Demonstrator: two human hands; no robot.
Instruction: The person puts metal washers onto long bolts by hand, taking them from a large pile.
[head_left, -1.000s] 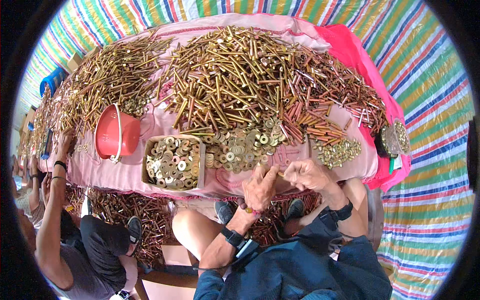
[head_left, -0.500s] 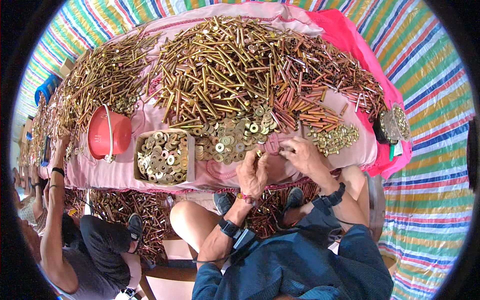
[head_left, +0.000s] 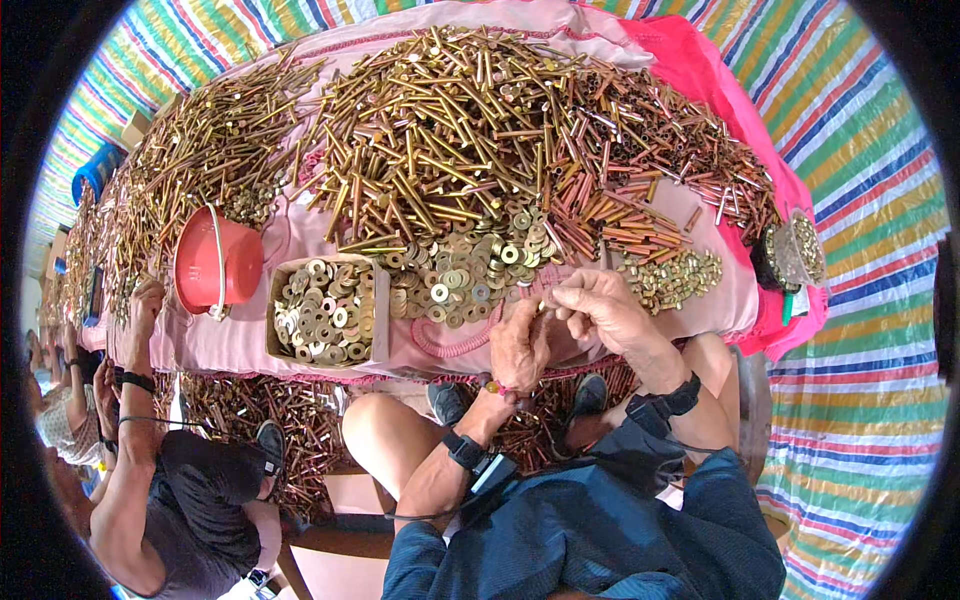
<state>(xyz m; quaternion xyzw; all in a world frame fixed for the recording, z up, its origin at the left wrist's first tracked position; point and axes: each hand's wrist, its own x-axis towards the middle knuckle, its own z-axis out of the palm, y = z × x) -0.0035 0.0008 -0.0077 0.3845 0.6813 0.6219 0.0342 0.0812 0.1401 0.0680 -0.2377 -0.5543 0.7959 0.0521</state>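
My left hand (head_left: 520,345) is closed near the table's front edge, its fingertips meeting those of my right hand (head_left: 603,308). My right hand is pinched closed too. Whatever lies between the fingers is hidden or too small to name. Just beyond the hands spreads a heap of flat brass-coloured washers (head_left: 452,285). A cardboard box (head_left: 381,320) full of washers stands to the left. Small brass-coloured nuts (head_left: 676,282) lie right of my right hand. Copper-coloured metal sleeves (head_left: 625,222) lie behind them, and a large pile of long golden bolts (head_left: 420,150) fills the middle.
A red bucket (head_left: 215,265) with a white handle stands left of the box. A clear tub (head_left: 800,250) of small parts sits at the right edge. A co-worker's hand (head_left: 146,303) is at the left, and more metal parts (head_left: 250,420) lie below the table.
My hands have come together, the right moving left to my left fingertips. The brass-coloured piece visible in my left fingers before is now hidden. The co-worker's hand has shifted right.
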